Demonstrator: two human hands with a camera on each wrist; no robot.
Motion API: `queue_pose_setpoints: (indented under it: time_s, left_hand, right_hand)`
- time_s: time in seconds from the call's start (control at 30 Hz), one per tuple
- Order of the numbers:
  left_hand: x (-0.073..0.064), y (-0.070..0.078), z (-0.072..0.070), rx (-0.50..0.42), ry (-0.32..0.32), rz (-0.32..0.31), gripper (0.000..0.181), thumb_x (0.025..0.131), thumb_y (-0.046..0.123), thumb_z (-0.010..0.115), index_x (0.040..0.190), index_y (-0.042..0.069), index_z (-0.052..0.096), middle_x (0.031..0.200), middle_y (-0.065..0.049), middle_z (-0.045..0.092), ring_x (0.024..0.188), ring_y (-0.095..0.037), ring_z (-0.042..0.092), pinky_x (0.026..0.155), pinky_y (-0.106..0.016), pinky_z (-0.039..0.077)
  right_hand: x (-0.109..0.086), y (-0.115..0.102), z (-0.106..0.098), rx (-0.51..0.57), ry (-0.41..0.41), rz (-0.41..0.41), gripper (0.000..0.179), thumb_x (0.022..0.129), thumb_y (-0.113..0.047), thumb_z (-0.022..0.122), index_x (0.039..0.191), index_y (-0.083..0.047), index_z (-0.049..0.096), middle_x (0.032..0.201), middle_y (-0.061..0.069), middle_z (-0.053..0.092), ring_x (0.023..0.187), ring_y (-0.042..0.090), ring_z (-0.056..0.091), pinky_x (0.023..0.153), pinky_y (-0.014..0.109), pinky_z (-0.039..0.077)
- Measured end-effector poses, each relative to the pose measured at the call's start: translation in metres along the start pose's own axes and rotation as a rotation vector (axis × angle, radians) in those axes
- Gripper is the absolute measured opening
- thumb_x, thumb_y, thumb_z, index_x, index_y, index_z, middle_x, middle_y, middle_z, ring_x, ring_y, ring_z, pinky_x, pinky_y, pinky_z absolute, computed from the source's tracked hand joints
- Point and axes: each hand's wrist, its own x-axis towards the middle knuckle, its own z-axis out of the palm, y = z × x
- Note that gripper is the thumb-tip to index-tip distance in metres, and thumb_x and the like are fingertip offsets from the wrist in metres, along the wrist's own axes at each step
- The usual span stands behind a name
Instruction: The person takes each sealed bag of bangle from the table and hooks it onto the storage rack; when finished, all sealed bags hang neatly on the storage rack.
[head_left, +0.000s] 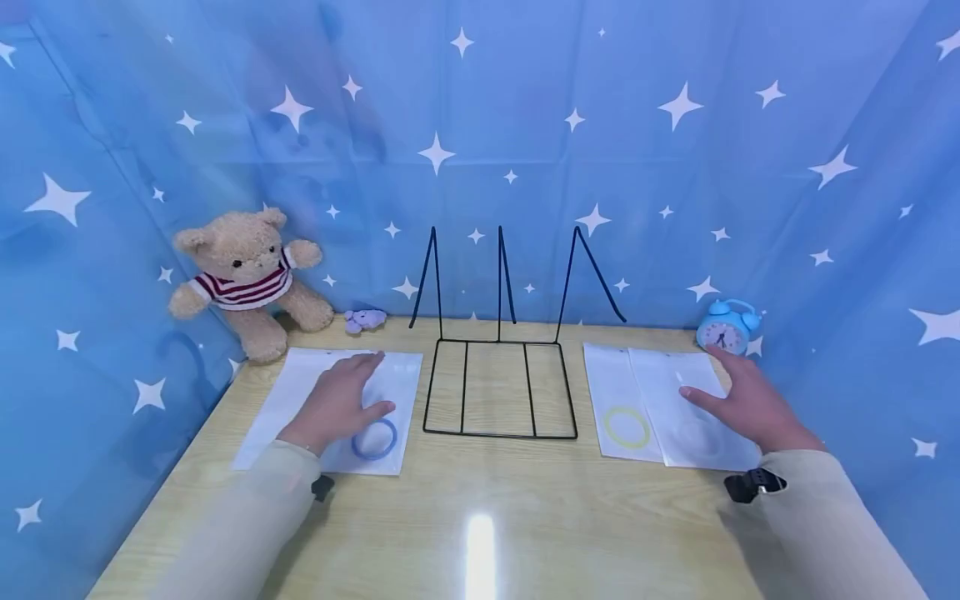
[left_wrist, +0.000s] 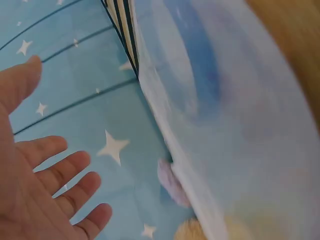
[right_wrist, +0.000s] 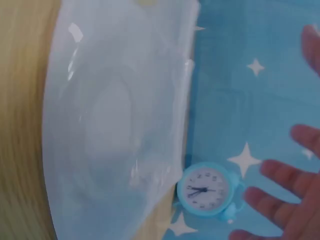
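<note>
My left hand (head_left: 339, 402) hovers with spread fingers over a translucent white bag (head_left: 300, 375) at the left; a blue ring (head_left: 374, 439) shows through it near the thumb. In the left wrist view the palm and loosely bent fingers hold nothing. On the other side, my right hand (head_left: 750, 404) spreads above two overlapping translucent bags. A yellow ring (head_left: 627, 427) shows in the left one (head_left: 607, 375), and a faint pale ring (right_wrist: 107, 120) in the right one (head_left: 667, 383). Between the hands stands a black wire rack (head_left: 500, 436) with three upright prongs.
A teddy bear (head_left: 243, 287) in a striped top sits at the back left, beside a small purple plush toy (head_left: 365, 321). A blue alarm clock (head_left: 724, 329) stands at the back right, near my right fingertips. Behind the wooden table (head_left: 405, 533) hangs a blue star-patterned curtain (head_left: 510, 108).
</note>
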Motion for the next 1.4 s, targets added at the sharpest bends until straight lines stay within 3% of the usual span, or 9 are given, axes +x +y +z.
queue_pose_setpoints:
  time_s: [0.27, 0.5, 0.7, 0.97, 1.2, 1.4]
  left_hand:
    - [0.016, 0.022, 0.023, -0.1, -0.096, -0.001, 0.078, 0.098, 0.037, 0.075, 0.161, 0.006, 0.042, 0.16, -0.022, 0.046, 0.149, -0.046, 0.04, 0.121, -0.062, 0.034]
    - [0.028, 0.04, 0.04, -0.127, -0.146, -0.005, 0.072, 0.094, 0.032, 0.08, 0.153, 0.002, 0.053, 0.152, -0.018, 0.056, 0.142, -0.042, 0.049, 0.116, -0.057, 0.041]
    - [0.033, 0.046, 0.048, -0.141, -0.184, -0.052, 0.072, 0.092, 0.03, 0.083, 0.152, 0.004, 0.054, 0.151, -0.016, 0.057, 0.14, -0.04, 0.051, 0.115, -0.056, 0.043]
    - [0.034, 0.053, 0.047, -0.158, -0.253, -0.104, 0.074, 0.09, 0.033, 0.085, 0.152, 0.006, 0.056, 0.156, -0.018, 0.053, 0.144, -0.044, 0.046, 0.117, -0.063, 0.038]
    - [0.035, 0.051, 0.05, -0.14, -0.254, -0.1, 0.071, 0.091, 0.03, 0.084, 0.151, 0.004, 0.057, 0.154, -0.019, 0.054, 0.142, -0.043, 0.049, 0.115, -0.063, 0.04]
    - [0.036, 0.052, 0.052, -0.104, -0.241, -0.081, 0.066, 0.091, 0.03, 0.084, 0.148, 0.006, 0.06, 0.148, -0.016, 0.058, 0.137, -0.04, 0.054, 0.112, -0.061, 0.044]
  right_hand:
    - [-0.003, -0.002, 0.003, 0.178, -0.06, 0.144, 0.112, 0.095, -0.067, 0.066, 0.169, -0.005, 0.009, 0.164, 0.041, 0.022, 0.142, 0.068, 0.03, 0.103, 0.082, 0.036]
    - [-0.007, -0.003, 0.007, 0.284, -0.026, 0.207, 0.108, 0.097, -0.065, 0.064, 0.17, -0.009, 0.009, 0.163, 0.04, 0.026, 0.144, 0.065, 0.03, 0.105, 0.08, 0.037]
    - [-0.011, -0.006, 0.011, 0.352, 0.02, 0.237, 0.101, 0.099, -0.061, 0.064, 0.169, -0.007, 0.015, 0.161, 0.039, 0.031, 0.144, 0.064, 0.033, 0.106, 0.078, 0.038]
    - [-0.016, 0.006, 0.012, 0.344, -0.006, 0.22, 0.097, 0.102, -0.058, 0.062, 0.168, -0.003, 0.016, 0.159, 0.041, 0.034, 0.142, 0.062, 0.036, 0.105, 0.076, 0.041]
    - [-0.02, 0.016, 0.006, 0.28, -0.031, 0.24, 0.102, 0.1, -0.062, 0.062, 0.166, 0.002, 0.019, 0.153, 0.041, 0.039, 0.136, 0.061, 0.039, 0.098, 0.073, 0.046]
    - [-0.021, 0.027, 0.005, 0.207, -0.148, 0.32, 0.109, 0.097, -0.068, 0.063, 0.165, 0.005, 0.019, 0.154, 0.042, 0.035, 0.134, 0.062, 0.037, 0.099, 0.071, 0.046]
